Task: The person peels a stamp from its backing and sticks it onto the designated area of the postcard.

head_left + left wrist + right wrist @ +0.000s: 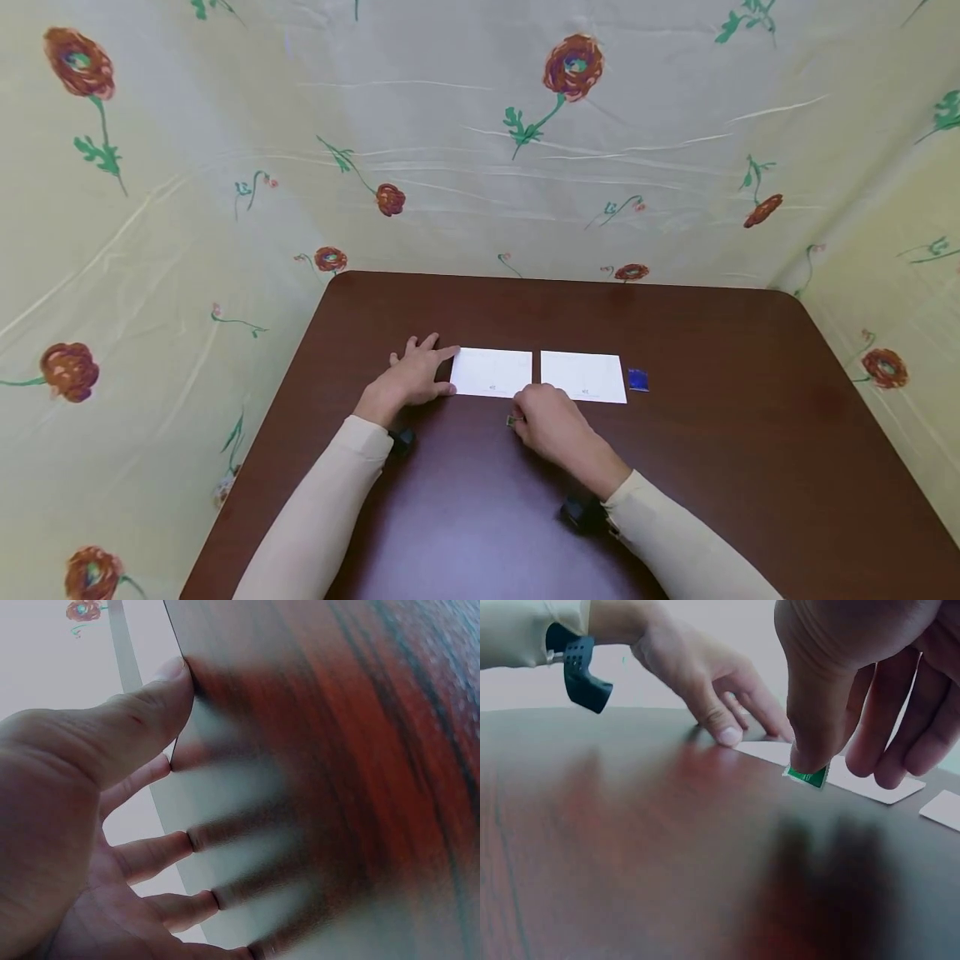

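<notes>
Two white cards lie side by side on the table, a left card [491, 367] and a right card [583, 375], with a narrow gap between them. My left hand [408, 377] rests at the left card's left edge, fingers spread; its thumb [161, 697] touches the card's corner. Between thumb and fingers, my right hand [553, 423] pinches a small green square packet [808, 778]. In the head view that hand is just in front of the gap between the cards. The right wrist view shows the packet held above the table, partly hidden by the thumb.
A small blue square packet [638, 380] lies just right of the right card. The dark brown table [712, 483] has rounded far corners. Flower-patterned sheeting [450, 125] hangs behind it and at both sides.
</notes>
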`<state>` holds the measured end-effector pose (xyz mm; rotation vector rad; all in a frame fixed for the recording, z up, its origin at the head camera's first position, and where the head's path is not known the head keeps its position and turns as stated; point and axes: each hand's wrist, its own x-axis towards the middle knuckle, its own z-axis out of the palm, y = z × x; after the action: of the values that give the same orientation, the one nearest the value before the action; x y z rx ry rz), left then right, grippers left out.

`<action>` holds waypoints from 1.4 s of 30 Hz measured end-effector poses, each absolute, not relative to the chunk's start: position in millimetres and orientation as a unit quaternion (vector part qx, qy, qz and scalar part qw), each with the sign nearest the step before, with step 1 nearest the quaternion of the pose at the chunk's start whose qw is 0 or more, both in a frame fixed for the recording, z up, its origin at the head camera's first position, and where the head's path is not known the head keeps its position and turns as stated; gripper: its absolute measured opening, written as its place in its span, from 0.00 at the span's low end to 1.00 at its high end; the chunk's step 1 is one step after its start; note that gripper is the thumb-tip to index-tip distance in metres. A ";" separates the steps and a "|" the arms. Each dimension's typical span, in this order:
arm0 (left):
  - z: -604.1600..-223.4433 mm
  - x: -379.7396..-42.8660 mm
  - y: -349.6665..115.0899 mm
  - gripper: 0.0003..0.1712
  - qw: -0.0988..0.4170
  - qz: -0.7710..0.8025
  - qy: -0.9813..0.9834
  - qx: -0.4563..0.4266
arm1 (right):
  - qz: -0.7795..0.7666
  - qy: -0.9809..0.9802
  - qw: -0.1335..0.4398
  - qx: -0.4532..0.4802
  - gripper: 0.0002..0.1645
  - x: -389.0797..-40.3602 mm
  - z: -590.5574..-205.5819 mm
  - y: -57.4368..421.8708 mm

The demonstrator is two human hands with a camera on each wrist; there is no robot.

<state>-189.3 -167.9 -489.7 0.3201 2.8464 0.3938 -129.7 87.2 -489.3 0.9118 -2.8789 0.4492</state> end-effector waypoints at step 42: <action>-475.0 -187.3 -175.4 0.42 0.106 0.151 0.973 0.135 | 0.099 -0.933 0.082 0.338 0.12 -149.0 -443.0 73.1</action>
<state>-187.3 -175.4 -475.0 0.3989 2.8678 0.4461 -149.0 73.1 -443.0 1.0084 -2.7856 0.2945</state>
